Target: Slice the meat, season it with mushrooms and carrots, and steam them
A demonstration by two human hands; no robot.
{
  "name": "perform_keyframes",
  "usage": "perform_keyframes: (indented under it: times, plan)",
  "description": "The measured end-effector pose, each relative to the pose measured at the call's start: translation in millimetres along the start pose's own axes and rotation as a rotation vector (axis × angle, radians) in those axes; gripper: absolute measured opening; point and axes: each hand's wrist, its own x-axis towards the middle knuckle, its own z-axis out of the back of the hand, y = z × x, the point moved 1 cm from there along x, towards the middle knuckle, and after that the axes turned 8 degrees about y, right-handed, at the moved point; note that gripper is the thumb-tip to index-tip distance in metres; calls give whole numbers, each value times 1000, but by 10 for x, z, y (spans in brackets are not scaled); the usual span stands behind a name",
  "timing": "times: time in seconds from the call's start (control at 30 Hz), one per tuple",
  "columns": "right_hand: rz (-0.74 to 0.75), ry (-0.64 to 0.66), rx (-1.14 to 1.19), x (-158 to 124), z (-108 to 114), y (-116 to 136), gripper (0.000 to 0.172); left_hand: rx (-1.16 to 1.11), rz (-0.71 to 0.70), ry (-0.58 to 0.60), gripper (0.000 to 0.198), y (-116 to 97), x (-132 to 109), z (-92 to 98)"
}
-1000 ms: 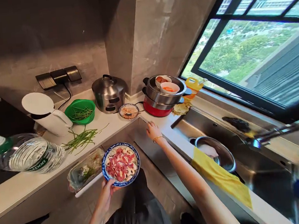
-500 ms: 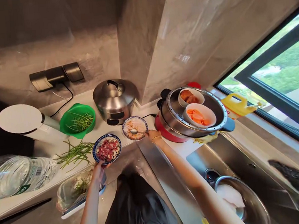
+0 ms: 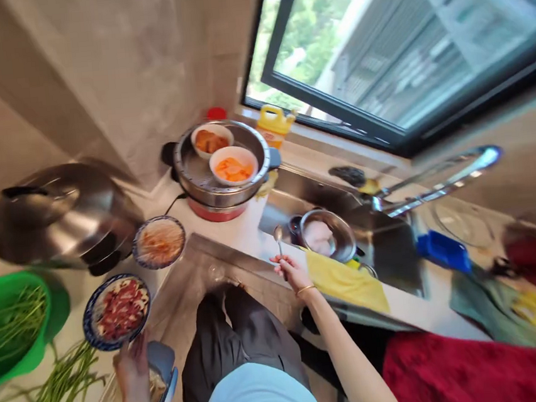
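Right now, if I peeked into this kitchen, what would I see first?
The steamer pot in the back corner, holding two bowls of orange food, catches the eye first. Near the front left, the left hand holds a blue-rimmed plate of red meat, while the right hand holds a spoon beside the sink.

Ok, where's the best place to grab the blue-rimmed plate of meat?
Take the blue-rimmed plate by its near rim, coming from the front edge of the counter. It sits flat and filled almost to the edge, so only the rim is bare; the green bowl and a smaller dish crowd its other sides. The left hand is at that rim.
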Motion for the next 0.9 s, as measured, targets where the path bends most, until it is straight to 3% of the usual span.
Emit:
perform_keyframes:
  times: [0.1, 0.13, 0.2, 0.27, 0.37, 0.47, 0.53, 0.63, 0.7, 0.8, 0.9]
  plan:
    - [-118, -329, -199, -117, 904, -232, 56, 13, 176, -90, 8, 179, -270, -200]
    - [-140, -407, -218, -128, 1215, -281, 55, 61, 182, -48, 8, 247, -376, -358]
    - [-171, -536, -253, -114, 1839, -346, 52, 190, 152, 156, 14, 403, -591, -815]
    - [-221, -619, -353, -47, 2460, -371, 55, 338, 109, 385, 27, 590, -797, -1421]
    - [-335, -643, -683, 168, 3345, -344, 65, 539, 21, 641, 40, 936, -1092, -2469]
    - [-350, -594, -861, 498, 4092, -275, 67, 646, -53, 796, 42, 1376, -1424, -3497]
    - [-312, -537, -914, 731, 4467, -232, 61, 665, -71, 881, 40, 1733, -1655, -4091]
    - [-244, -474, -907, 982, 4798, -232, 46, 673, -12, 974, 36, 2324, -1921, -4764]
    - [-222, -463, -849, 1034, 4841, -307, 39, 690, 32, 978, 32, 2682, -2007, -5050]
    - [-218, -442, -532, 962, 4614, -540, 25, 686, 95, 947, 29, 3077, -2027, -5289]
    - [-188, -333, 229, 901, 4118, -814, 11, 665, 147, 890, 29, 3331, -1991, -5442]
